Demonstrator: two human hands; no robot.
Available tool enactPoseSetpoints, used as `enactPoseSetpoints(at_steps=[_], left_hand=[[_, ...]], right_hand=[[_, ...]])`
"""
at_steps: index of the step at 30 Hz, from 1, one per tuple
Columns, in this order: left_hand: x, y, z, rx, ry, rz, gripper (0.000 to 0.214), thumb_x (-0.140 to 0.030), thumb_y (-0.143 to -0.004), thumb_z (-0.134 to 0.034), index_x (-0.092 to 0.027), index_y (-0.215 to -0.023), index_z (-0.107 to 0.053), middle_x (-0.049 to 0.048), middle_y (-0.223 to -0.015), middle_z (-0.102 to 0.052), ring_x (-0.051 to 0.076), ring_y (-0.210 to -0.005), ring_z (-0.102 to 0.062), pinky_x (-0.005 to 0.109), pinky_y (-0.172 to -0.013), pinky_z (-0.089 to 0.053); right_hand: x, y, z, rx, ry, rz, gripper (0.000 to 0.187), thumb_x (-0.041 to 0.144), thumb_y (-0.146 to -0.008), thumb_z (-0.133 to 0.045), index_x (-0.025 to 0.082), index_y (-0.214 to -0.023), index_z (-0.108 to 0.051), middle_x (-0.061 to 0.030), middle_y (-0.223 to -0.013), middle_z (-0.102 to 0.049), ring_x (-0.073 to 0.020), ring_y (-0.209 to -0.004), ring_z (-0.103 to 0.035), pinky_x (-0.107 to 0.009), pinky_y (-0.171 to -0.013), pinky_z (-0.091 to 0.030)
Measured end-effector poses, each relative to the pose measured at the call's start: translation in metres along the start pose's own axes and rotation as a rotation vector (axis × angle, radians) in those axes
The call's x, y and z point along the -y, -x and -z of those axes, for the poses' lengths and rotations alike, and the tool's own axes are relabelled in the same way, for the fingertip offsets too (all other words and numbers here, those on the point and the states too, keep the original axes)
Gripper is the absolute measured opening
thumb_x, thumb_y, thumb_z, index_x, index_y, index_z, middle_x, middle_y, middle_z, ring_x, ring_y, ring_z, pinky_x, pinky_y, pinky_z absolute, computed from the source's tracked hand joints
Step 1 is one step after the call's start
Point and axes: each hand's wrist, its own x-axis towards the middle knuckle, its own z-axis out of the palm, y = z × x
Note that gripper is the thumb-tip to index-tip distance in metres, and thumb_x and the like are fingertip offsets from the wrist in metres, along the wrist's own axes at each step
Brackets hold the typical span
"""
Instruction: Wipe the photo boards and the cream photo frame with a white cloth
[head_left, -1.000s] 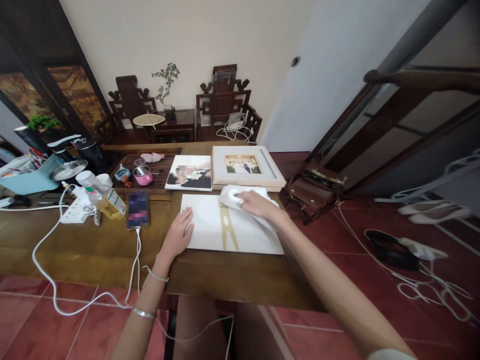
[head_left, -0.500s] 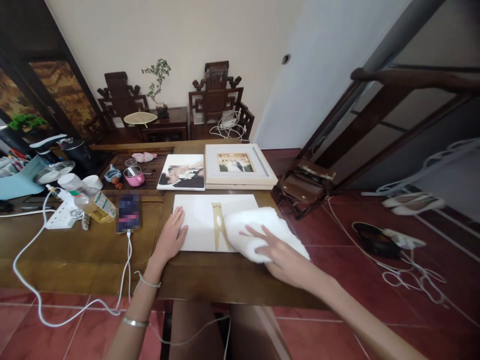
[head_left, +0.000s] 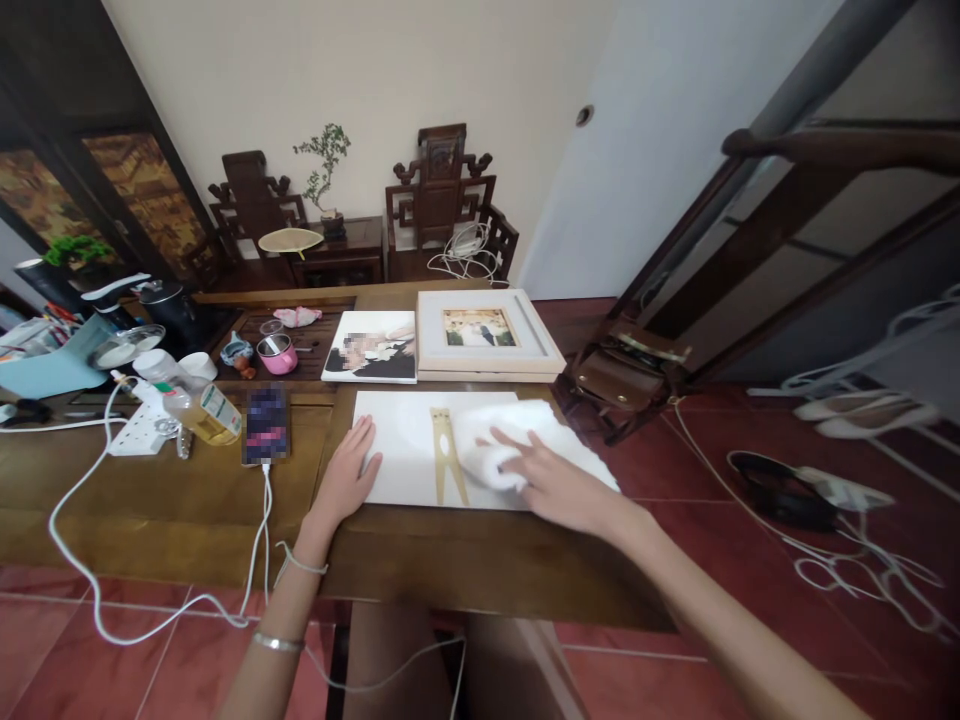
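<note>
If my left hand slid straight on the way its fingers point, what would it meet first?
Probably the near edge of the photo print, just beyond the white panel under the left hand's fingers; depth is uncertain from this single view.

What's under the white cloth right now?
The white panel runs under the cloth, which the right hand touches. The panel's covered surface, and anything else beneath the cloth, can't be seen.

White board [head_left: 401, 450], its right end apparently hidden beneath the white cloth [head_left: 525, 418]
</note>
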Motion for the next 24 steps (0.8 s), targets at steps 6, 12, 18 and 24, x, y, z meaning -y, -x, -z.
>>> enactPoseSetpoints(at_steps=[6, 12, 18, 24], left_hand=[[0.000, -0.001, -0.001, 0.002, -0.001, -0.003, 0.052, -0.036, -0.095, -0.036, -0.013, -0.143, -0.033, 0.0125, -0.151, -0.030, 0.022, -0.142, -0.022, 0.045, -0.117, -0.022], [0.001, 0.000, 0.000, -0.027, 0.027, -0.009, 0.051, -0.036, -0.095, -0.038, -0.016, -0.142, -0.035, 0.0111, -0.150, -0.033, 0.023, -0.141, -0.024, 0.046, -0.116, -0.024], [0.003, 0.000, 0.000, -0.033, 0.033, 0.000, 0.051, -0.036, -0.094, -0.039, -0.015, -0.141, -0.036, 0.0117, -0.150, -0.033, 0.022, -0.141, -0.025, 0.044, -0.116, -0.024], [0.002, 0.000, 0.000, -0.036, 0.036, -0.002, 0.051, -0.035, -0.094, -0.039, -0.016, -0.141, -0.036, 0.0114, -0.150, -0.033, 0.022, -0.141, -0.025, 0.046, -0.116, -0.024]], right_hand=[[0.017, 0.049, -0.008, 0.066, -0.052, 0.080, 0.041, 0.002, -0.054, -0.039, 0.019, -0.083, -0.064, -0.0023, -0.145, -0.040, -0.0250, -0.141, -0.016, -0.054, -0.115, -0.011], [-0.019, -0.009, 0.001, -0.070, 0.026, 0.028, 0.044, 0.002, -0.062, -0.038, 0.016, -0.093, -0.065, -0.0097, -0.139, -0.048, -0.0288, -0.138, -0.024, -0.059, -0.111, -0.015], [-0.041, -0.063, 0.012, -0.126, 0.168, -0.046, 0.046, 0.003, -0.069, -0.038, 0.008, -0.108, -0.062, -0.0214, -0.135, -0.049, -0.0315, -0.135, -0.031, -0.057, -0.107, -0.024], [-0.014, -0.014, -0.008, -0.094, 0.089, 0.018, 0.043, 0.002, -0.064, -0.038, 0.015, -0.094, -0.065, -0.0114, -0.142, -0.044, -0.0271, -0.141, -0.017, -0.060, -0.111, -0.013]])
